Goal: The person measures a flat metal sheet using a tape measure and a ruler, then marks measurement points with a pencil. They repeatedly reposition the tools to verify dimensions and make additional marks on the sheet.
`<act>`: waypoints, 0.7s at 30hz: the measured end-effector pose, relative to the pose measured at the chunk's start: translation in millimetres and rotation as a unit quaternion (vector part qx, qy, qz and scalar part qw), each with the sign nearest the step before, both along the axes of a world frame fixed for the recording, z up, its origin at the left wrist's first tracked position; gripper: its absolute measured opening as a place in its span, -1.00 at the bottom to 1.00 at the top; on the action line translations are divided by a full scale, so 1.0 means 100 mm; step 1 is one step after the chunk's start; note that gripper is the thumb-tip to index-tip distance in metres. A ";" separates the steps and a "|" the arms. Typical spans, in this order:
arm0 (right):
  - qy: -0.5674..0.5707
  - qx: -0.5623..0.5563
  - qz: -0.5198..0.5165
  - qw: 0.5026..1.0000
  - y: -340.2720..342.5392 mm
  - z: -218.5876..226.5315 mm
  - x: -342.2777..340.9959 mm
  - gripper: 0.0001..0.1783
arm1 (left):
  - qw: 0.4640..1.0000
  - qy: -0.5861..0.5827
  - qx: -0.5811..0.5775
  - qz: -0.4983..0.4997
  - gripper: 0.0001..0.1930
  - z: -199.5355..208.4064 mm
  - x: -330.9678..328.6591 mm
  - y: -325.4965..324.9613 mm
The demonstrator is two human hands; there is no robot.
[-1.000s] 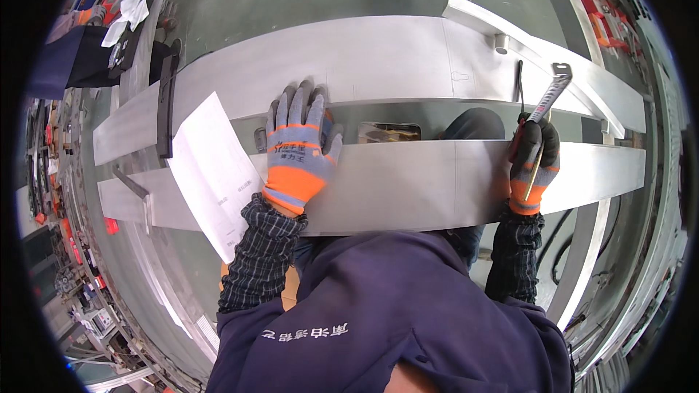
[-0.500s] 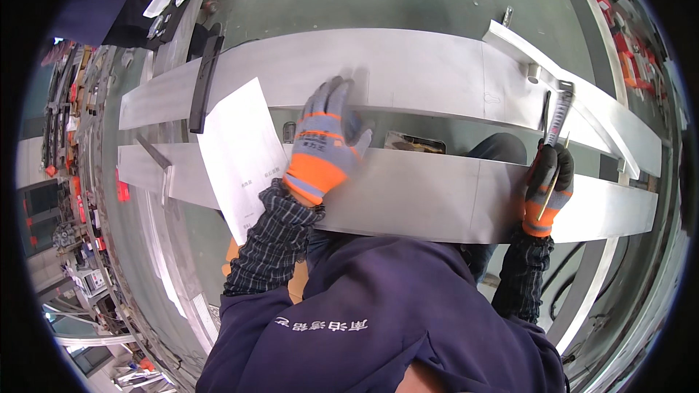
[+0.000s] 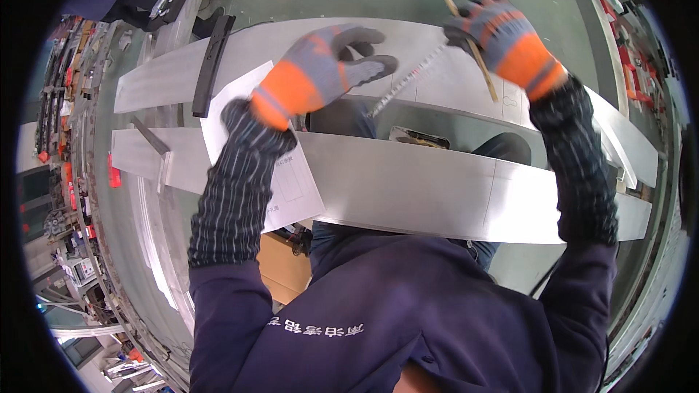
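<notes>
My left hand (image 3: 317,69), in a grey and orange glove, hovers over the far metal panel (image 3: 266,47), thumb and fingers apart with nothing between them. My right hand (image 3: 502,40), gloved alike, is closed above the same panel farther right. It grips a thin yellowish pencil (image 3: 483,71) and a white graduated measuring tape (image 3: 408,82). That strip slants from the right hand down-left toward the gap between the panels; the tape's case, if any, is hidden. Below my left forearm a printed paper sheet (image 3: 295,189) lies on the near metal panel (image 3: 400,182).
A black bar (image 3: 212,65) lies across the far panel's left part. A pale angled bar (image 3: 614,149) rests at the right end, partly behind my right arm. In the gap between the panels a small box-like object (image 3: 419,137) shows. A cardboard box (image 3: 284,269) stands below the near panel.
My right hand has swung up and left from the near panel, bringing the pencil and tape along. My left hand has risen to the far panel. More of the paper shows lower down.
</notes>
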State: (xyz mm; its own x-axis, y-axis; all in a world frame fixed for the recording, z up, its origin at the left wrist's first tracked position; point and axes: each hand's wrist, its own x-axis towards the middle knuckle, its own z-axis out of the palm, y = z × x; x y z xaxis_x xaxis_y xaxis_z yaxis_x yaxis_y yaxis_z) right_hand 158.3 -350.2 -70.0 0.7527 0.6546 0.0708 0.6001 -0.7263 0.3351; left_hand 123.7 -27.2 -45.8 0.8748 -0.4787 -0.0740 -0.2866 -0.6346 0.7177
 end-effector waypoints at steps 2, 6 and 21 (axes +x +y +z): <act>-0.009 0.035 0.096 0.995 0.22 0.09 0.35 -0.74 | 0.998 -0.004 0.039 -0.043 -0.62 -0.16 0.23 -0.10; -0.004 0.096 0.200 0.975 0.46 0.15 0.79 -0.80 | 0.996 -0.003 0.082 0.019 -0.57 -0.57 0.65 -0.30; -0.006 0.082 0.201 0.976 0.62 -0.14 0.95 -0.78 | 0.995 -0.046 0.074 0.056 -0.54 -1.04 0.76 -0.36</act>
State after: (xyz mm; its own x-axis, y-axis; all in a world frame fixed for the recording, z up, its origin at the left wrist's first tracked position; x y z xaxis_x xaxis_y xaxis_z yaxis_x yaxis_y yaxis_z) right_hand 253.8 -288.6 -84.3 0.4354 0.8764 0.2056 0.8448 -0.4767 0.2432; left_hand 199.6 -63.2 -149.8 0.9281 -0.3686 -0.0526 -0.2694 -0.7623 0.5886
